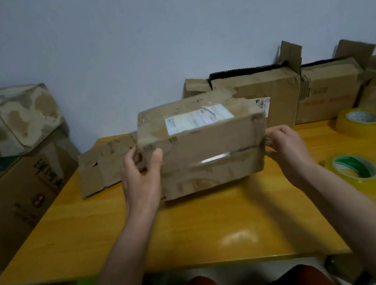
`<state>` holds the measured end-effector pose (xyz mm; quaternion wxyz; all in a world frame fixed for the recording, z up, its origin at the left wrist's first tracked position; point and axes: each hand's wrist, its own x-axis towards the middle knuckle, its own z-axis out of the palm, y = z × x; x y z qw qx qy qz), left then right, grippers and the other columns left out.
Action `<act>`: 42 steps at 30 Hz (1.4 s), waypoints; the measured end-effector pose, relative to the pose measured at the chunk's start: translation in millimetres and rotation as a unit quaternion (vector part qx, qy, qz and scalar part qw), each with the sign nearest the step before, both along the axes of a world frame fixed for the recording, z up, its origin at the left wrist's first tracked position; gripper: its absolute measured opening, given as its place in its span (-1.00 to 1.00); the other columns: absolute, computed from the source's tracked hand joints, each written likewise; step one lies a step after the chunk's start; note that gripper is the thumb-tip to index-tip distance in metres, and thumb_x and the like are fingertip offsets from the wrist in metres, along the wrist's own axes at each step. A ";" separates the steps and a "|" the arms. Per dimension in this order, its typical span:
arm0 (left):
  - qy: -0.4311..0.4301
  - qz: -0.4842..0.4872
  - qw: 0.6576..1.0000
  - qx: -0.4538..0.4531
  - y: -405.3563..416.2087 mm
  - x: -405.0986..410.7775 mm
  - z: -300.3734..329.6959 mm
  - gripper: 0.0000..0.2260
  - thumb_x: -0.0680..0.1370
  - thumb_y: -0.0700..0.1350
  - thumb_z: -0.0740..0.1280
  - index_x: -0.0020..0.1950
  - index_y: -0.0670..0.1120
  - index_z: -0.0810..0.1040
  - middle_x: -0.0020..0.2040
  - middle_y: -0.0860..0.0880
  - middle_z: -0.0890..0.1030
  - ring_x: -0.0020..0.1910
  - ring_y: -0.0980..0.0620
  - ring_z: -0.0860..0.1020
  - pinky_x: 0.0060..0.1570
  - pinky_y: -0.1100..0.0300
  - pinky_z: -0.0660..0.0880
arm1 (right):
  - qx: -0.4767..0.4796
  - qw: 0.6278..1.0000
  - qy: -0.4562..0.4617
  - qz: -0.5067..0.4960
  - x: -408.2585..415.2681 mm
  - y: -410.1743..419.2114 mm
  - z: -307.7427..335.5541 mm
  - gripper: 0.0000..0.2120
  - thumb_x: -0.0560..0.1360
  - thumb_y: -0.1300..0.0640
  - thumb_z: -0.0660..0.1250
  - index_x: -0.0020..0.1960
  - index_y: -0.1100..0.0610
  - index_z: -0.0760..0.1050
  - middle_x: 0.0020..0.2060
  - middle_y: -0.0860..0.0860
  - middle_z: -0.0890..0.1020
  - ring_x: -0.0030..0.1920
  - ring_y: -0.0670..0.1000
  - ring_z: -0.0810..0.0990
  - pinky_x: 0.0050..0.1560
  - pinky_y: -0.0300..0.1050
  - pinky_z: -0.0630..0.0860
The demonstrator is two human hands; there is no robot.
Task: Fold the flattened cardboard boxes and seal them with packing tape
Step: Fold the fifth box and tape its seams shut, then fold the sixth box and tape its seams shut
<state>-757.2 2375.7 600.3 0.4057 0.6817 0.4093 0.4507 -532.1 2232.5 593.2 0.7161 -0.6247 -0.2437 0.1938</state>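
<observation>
A: Cardboard, brown and worn: the assembled box [203, 144] sits at frame centre, resting on the yellow desk [197, 228]. A white shipping label [199, 118] is on its upper face; a strip of clear tape [212, 159] runs across the near face.

B: State of each grip?

A: Left hand [141, 173]: grip clamped on the box's left end, thumb on the near face, fingers wrapped round the side. Right hand [282, 144]: grip clamped on the box's right end, fingers curled at the corner edge.

B: Tape supply?

A: Two rolls lie flat on the desk at frame right. The far tape roll [359, 121] is at right centre; the near tape roll [356, 169], with a green core, is below it. Both are well apart from the box.

B: Other stock?

A: A flattened box [106, 168] lies on the desk, left of the held box and just behind the left hand. A row of open boxes [299, 95] stands behind, against the wall. Stacked large cartons [9, 158] occupy the left of the frame, beside the desk.
</observation>
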 end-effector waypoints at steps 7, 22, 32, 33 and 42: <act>0.067 -0.001 0.997 -0.040 -0.3 -5.6 -16.2 -0.68 0.63 0.12 0.14 0.26 0.01 0.52 0.27 -0.08 0.46 0.09 0.08 0.46 0.01 0.18 0.40 | -0.099 0.992 -0.012 0.073 -5.2 -8.4 -12.2 -0.65 0.49 -0.29 0.21 0.10 -0.08 0.53 0.02 0.01 0.66 -0.05 0.00 0.65 -0.12 -0.06 0.56; 0.039 -0.136 0.978 -0.152 12.1 -7.3 -31.3 -0.20 0.35 0.14 0.51 0.51 0.08 0.24 0.24 0.19 0.54 0.17 0.28 0.52 0.10 0.37 0.44 | -0.117 0.990 0.058 0.059 -12.3 12.7 -33.8 -0.71 0.64 0.16 0.06 0.23 0.16 0.49 0.19 0.13 0.54 0.23 0.15 0.48 0.25 0.01 0.47; 0.030 -0.060 0.989 -0.131 122.2 38.6 -14.9 -0.44 0.44 0.09 0.46 0.37 0.00 0.36 0.25 0.04 0.55 0.22 0.01 0.52 0.12 0.15 0.45 | -0.094 0.993 -0.014 0.065 16.2 129.2 -28.3 -0.76 0.62 0.26 0.12 0.12 0.03 0.50 0.07 0.02 0.61 0.16 0.04 0.54 0.22 -0.06 0.46; 0.021 -0.060 0.989 -0.133 138.4 47.6 -18.3 -0.50 0.45 0.07 0.46 0.32 0.00 0.38 0.22 0.04 0.56 0.18 0.02 0.54 0.02 0.21 0.47 | -0.099 0.993 -0.021 0.065 22.7 143.3 -30.0 -0.76 0.62 0.26 0.12 0.11 0.00 0.49 0.03 -0.03 0.61 0.12 0.01 0.54 0.10 -0.14 0.49; -0.007 -0.075 0.980 -0.186 224.4 112.0 -52.6 -0.25 0.61 -0.08 0.30 0.59 -0.06 -0.16 0.54 -0.04 0.24 0.47 -0.04 0.29 0.44 -0.07 0.26 | -0.185 0.982 -0.004 0.023 74.2 205.8 -40.5 -0.49 0.53 0.33 0.26 0.43 0.15 0.22 0.16 0.06 0.49 0.18 0.07 0.48 0.22 0.04 0.48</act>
